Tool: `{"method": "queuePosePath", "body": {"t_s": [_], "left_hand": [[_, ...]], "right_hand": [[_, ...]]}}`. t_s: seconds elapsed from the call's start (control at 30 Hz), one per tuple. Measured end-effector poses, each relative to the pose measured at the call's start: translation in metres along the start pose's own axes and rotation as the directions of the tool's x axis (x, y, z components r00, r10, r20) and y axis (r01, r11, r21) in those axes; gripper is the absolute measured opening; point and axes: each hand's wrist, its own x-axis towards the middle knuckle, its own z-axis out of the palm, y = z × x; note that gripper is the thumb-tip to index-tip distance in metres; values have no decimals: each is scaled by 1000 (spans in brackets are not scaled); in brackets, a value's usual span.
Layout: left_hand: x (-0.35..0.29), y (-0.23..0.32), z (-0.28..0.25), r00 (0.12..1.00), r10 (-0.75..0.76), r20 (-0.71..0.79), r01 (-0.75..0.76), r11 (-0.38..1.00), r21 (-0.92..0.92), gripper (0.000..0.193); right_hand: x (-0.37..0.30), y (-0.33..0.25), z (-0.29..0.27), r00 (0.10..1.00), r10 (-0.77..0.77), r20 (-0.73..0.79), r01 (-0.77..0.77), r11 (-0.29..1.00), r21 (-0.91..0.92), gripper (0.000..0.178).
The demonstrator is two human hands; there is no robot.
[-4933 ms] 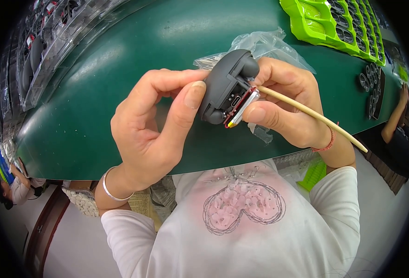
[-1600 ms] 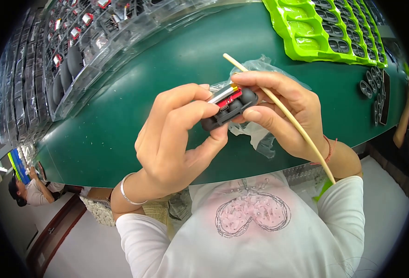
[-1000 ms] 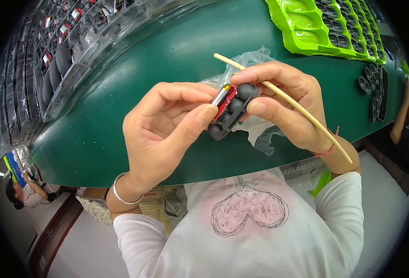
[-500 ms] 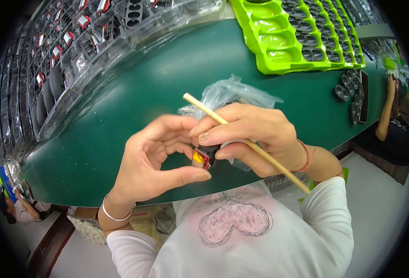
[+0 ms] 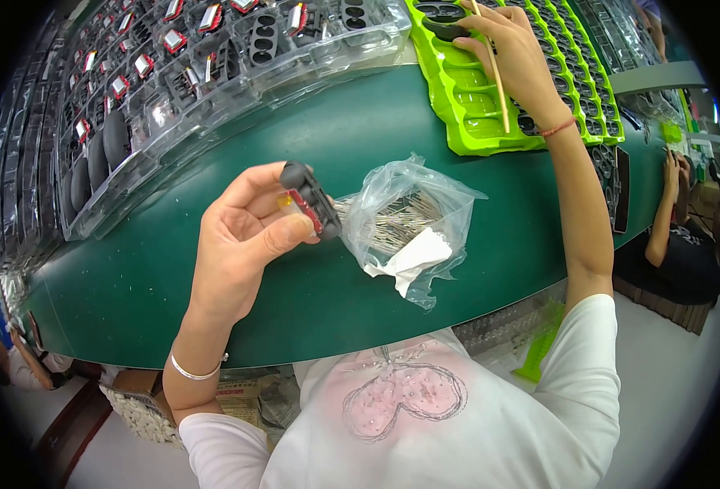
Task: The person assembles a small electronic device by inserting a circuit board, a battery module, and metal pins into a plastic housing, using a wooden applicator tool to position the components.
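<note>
My left hand (image 5: 233, 240) grips a black plastic casing (image 5: 311, 189) with a red-edged electronic piece in it, tilted up above the table between thumb and fingers. At the far green tray (image 5: 478, 147), my right hand (image 5: 519, 65) has a thin wooden stick (image 5: 500, 90) tucked in it. Its fingertips touch or pinch a black oval shell (image 5: 448, 29) in an upper pocket; whether the shell is lifted I cannot tell. Between my arms lies an open clear plastic bag (image 5: 462, 200) of thin metal pins (image 5: 396, 228), with a crumpled white paper (image 5: 418, 254) at its mouth.
A big clear tray (image 5: 237, 85) at the back left holds several black casings with red and white parts. Loose black pieces (image 5: 604, 175) lie beside the green tray on the green table (image 5: 295, 326). Other people (image 5: 678, 236) sit at the right and left edges.
My right hand has left the casing and moved far and right to the green tray, still carrying the stick. My left hand has raised and turned the casing. The pin bag is now uncovered.
</note>
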Motion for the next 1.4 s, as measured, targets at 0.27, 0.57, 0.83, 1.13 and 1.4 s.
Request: {"method": "queuePosePath", "body": {"t_s": [0.27, 0.57, 0.83, 1.13, 1.4], "left_hand": [[0, -2, -6, 997, -16, 82, 29, 985, -167, 53], [1, -5, 0, 995, -48, 83, 59, 989, -135, 68], [0, -9, 10, 985, -142, 97, 151, 983, -103, 65], [-2, -9, 10, 982, -139, 129, 150, 985, -84, 66], [-3, -11, 10, 977, -140, 162, 164, 976, -146, 67]], "right_hand": [[-29, -37, -9, 975, 157, -156, -79, 906, 416, 13], [-70, -115, -21, 995, -94, -19, 83, 744, 663, 19], [-80, -125, -8, 988, -83, -134, 156, 608, 778, 28], [-85, -128, -3, 988, -39, -147, 146, 508, 849, 41], [-93, -136, 5, 1000, 24, 6, -11, 240, 971, 41]]}}
